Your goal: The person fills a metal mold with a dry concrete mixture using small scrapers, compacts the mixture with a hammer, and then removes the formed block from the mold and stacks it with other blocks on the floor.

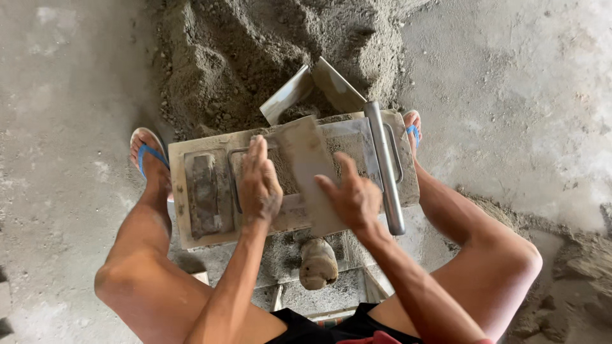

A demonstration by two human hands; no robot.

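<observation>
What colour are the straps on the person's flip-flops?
Blue. The head view shows the straps of the left flip-flop best; the right flip-flop is mostly hidden.

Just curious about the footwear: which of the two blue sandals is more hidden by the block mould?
The sandal on the person's right foot, at the mould's far right corner: only its tip shows. The left sandal, beside the mould's left edge, is mostly in view.

Block-making work yard, bare concrete floor [523, 95], heap of damp grey sand mix [255, 57], metal block mould [204, 191], trowel [312, 89]
</observation>
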